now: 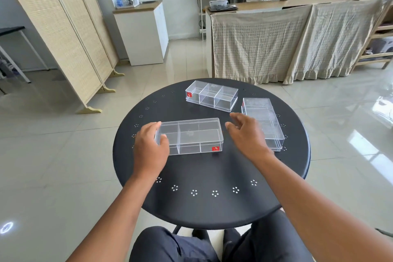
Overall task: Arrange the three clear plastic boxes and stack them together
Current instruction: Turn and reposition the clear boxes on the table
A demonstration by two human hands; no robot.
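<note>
Three clear plastic boxes with inner dividers lie apart on a round black table [212, 202]. The near box [191, 135] sits in the middle, a red label at its front right corner. My left hand [150, 147] grips its left end, fingers over the top and thumb on the front side. My right hand [246, 134] hovers open just right of this box, fingers spread, not touching it. The far box [212, 95] lies at the back with a red label on its left end. The right box [265, 121] lies lengthwise behind my right hand, partly hidden by it.
The table has a perforated flower pattern round its rim. My knees are under its near edge. Beyond it are a tiled floor, a folding screen at the left, a white cabinet [146, 32], and a cloth-draped counter [276, 42] with a person standing behind it.
</note>
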